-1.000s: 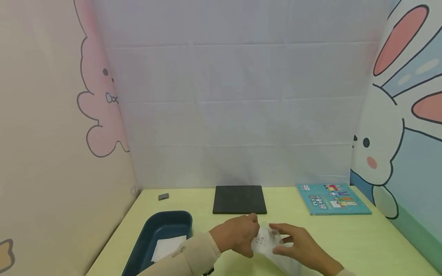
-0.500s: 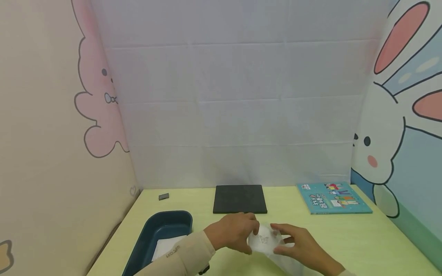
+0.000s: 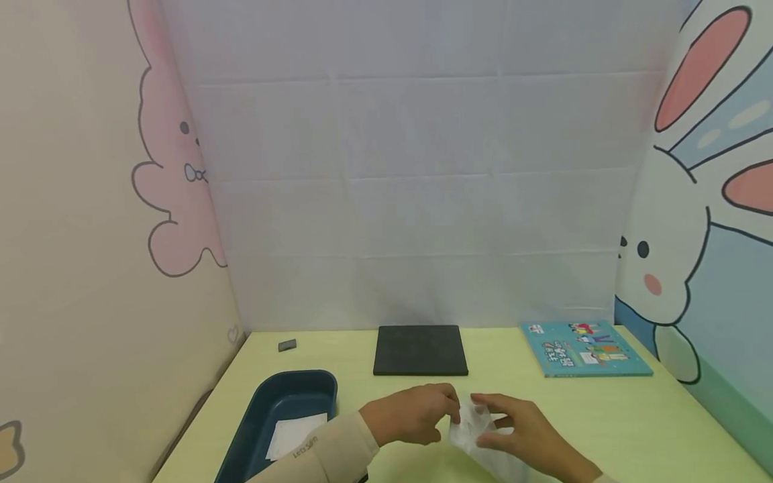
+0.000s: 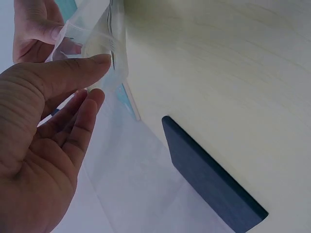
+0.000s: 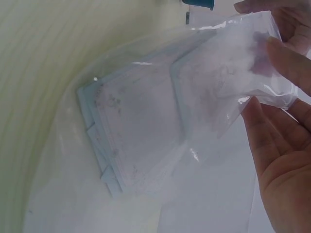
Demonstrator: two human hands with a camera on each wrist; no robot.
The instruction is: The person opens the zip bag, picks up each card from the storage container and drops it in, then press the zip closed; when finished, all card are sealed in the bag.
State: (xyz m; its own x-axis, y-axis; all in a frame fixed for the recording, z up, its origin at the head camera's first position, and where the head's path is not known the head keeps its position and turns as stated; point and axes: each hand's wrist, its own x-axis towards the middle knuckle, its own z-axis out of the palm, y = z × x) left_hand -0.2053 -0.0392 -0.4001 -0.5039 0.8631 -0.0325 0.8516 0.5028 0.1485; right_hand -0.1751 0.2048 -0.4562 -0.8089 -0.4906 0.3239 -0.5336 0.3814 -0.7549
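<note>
Lower centre of frame, left hand (image 3: pixel 413 414) and right hand (image 3: pixel 528 433) pinch clear bag (image 3: pixel 468 429), likely light, limp, slippery, best held by rim.

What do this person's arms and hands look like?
The left hand and right hand wear no gloves. A cream-beige left sleeve reaches the wrist, with small dark lettering; only an edge of the right sleeve shows, similarly pale.
</note>
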